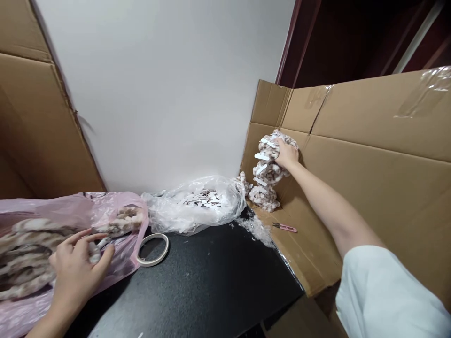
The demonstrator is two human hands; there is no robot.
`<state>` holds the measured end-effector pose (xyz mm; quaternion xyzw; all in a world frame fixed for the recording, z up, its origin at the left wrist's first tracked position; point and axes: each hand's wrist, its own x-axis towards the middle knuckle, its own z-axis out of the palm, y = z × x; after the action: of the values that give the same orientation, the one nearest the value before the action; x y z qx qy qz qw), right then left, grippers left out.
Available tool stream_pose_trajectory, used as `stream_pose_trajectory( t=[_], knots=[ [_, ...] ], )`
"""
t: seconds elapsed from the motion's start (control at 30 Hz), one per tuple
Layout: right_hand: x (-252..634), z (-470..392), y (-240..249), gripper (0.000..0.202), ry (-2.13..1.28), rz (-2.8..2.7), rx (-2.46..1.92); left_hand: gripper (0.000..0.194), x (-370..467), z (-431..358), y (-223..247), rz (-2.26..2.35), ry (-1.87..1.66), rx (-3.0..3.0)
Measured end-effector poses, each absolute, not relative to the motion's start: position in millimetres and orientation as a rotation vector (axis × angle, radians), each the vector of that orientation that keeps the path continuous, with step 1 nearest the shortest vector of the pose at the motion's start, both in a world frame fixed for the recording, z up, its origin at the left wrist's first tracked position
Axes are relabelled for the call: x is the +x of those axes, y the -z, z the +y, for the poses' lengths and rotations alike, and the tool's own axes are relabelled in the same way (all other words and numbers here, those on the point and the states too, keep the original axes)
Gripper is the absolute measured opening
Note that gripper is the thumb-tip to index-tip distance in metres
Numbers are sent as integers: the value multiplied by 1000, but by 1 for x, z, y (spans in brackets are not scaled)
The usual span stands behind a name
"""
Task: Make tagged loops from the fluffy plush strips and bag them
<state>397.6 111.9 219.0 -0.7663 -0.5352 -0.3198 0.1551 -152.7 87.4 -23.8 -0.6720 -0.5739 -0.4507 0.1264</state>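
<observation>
My right hand (pixel 287 155) is closed on the top of a stack of furry brown-and-white rings (pixel 269 171), which leans against the cardboard at the right. White tags stick out from the stack's left side. Over the open pink plastic bag (pixel 121 199) hovers my left hand (pixel 79 263), its fingers spread apart. Long furry brown-and-white strips (pixel 33 239) lie in that bag. A small whitish piece shows behind the left thumb and fingers; whether the hand touches it I cannot tell.
On the black table (pixel 211 281) lie a roll of tape (pixel 153 263) and a clear bag (pixel 169 211) holding many white tags. Pink thread snips (pixel 284 227) rest on cardboard, near loose white fluff (pixel 259 230). Cardboard panels (pixel 380 188) stand on both sides; a pale wall (pixel 169 94) is behind.
</observation>
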Motion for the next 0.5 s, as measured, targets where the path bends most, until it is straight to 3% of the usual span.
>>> stream_pose_trajectory(
  t=[0.2, 0.3, 0.37, 0.43, 0.5],
  knots=[
    [348, 101, -247, 67, 889, -1629, -2047, 21, -104, 65, 4, -1355, 1439, -2179],
    [308, 95, -258, 67, 854, -1702, -1895, 37, -72, 46, -6, -1448, 1616, -2447],
    [276, 92, -263, 65, 794, -1772, -1780, 61, -48, 29, -16, -1643, 1946, -2639],
    [239, 89, -264, 65, 717, -1861, -1650, 84, -25, 13, -30, -1884, 2502, -2694],
    [197, 83, -260, 65, 632, -1938, -1530, 91, -9, 1, -47, -2033, 3168, -2543]
  ],
)
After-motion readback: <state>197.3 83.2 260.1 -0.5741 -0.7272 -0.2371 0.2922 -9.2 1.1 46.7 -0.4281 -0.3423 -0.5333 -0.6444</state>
